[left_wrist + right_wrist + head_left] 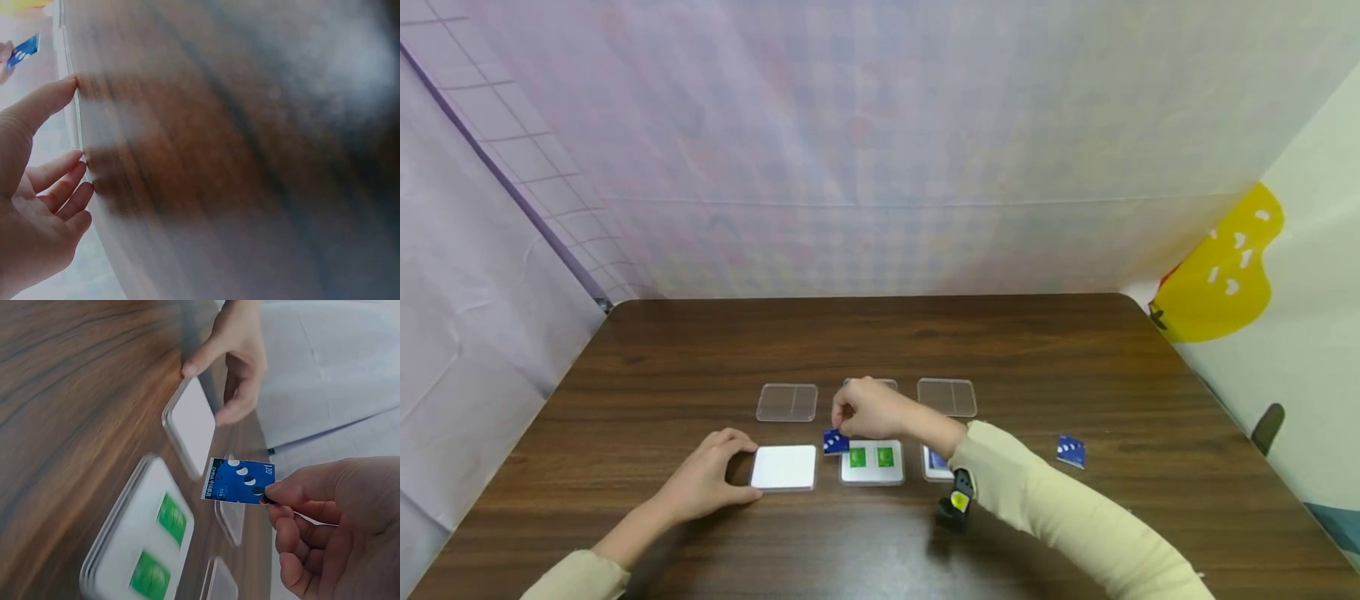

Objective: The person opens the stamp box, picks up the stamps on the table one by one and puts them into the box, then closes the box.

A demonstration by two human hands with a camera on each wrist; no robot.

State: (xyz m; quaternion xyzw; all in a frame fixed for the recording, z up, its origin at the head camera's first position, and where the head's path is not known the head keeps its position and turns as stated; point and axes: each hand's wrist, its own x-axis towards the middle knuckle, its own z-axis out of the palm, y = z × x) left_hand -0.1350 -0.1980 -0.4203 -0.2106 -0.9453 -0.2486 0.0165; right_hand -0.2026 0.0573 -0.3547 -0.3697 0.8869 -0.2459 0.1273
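My right hand [874,408] pinches a corner of a blue postage stamp [239,481] between thumb and fingers. White moon shapes and the figure 1.20 show on it. In the head view the stamp is held between the left and middle cases. My left hand [703,475] grips the left clear case [784,467], thumb at its near corner and fingers at its far corner. A plain white card fills that case. Beside it the middle case [872,473] has two green stamps [172,520] on a white card. My right sleeve partly hides the right case [937,477], which holds a blue stamp.
Behind the cases lie clear lids: one at left [787,402], one at right [947,397] and one mostly behind my right hand. Another blue stamp [1071,450] rests on the brown table [880,342] at the right. A pale curtain [850,150] hangs behind the table.
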